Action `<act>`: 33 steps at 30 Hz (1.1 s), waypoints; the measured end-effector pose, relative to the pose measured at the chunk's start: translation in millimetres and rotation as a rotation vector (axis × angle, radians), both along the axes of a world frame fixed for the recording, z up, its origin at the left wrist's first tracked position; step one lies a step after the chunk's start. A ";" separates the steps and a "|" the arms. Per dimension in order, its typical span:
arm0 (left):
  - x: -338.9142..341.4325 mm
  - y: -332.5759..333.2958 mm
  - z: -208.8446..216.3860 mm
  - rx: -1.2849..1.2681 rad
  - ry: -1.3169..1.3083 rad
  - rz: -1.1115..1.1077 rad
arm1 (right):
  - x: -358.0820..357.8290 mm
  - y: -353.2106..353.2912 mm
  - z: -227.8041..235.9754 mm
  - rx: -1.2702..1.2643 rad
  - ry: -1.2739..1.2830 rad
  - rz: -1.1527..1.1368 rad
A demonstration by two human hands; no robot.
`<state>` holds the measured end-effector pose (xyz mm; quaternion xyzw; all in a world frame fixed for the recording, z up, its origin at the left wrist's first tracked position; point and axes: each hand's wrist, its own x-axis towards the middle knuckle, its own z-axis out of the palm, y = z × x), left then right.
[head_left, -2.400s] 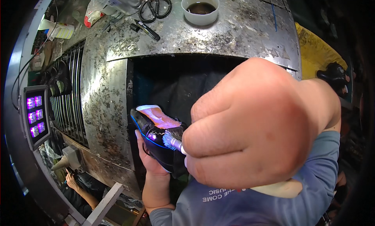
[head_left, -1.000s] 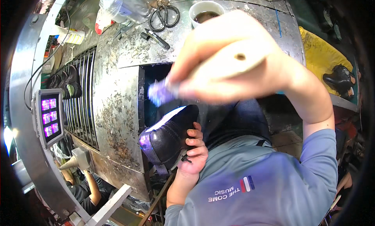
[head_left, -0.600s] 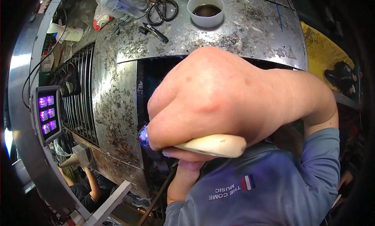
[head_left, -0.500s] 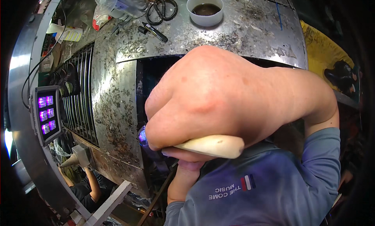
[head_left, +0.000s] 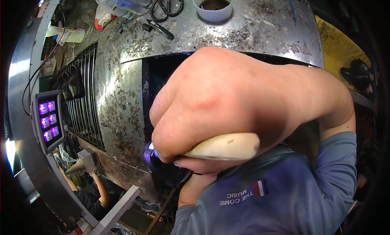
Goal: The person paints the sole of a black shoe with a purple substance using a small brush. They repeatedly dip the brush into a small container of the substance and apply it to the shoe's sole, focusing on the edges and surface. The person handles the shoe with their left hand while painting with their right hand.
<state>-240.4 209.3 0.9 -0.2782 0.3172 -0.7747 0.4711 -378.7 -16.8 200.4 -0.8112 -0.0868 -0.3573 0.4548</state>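
I have the right hand bulking large in my view, its grip wrapped firmly round the brush, whose smooth, pale wooden handle widens to a blunt, rounded end; only a fleck of blue bristle shows past the knuckles. Below and left of that fist sits the shoe, black and rounded, with a purple sheen along its edge; the fist blocks most of it from me. The left hand lies under the right, fingers covered, so I can't tell how its grip stands. Beyond, the metal table is scabbed and stained, carrying a translucent white bowl of dark brown liquid, a slim black marker, loop-handled scissors and crinkled clear plastic. At left, a boxy lamp glows with six purple squares beside shiny parallel bars. At right, another black shoe rests on grimy yellow sheeting.
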 end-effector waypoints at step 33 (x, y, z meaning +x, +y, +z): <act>-34.4 -45.7 78.0 -0.179 0.044 -0.066 | -5.1 -4.4 -27.3 0.145 0.092 0.081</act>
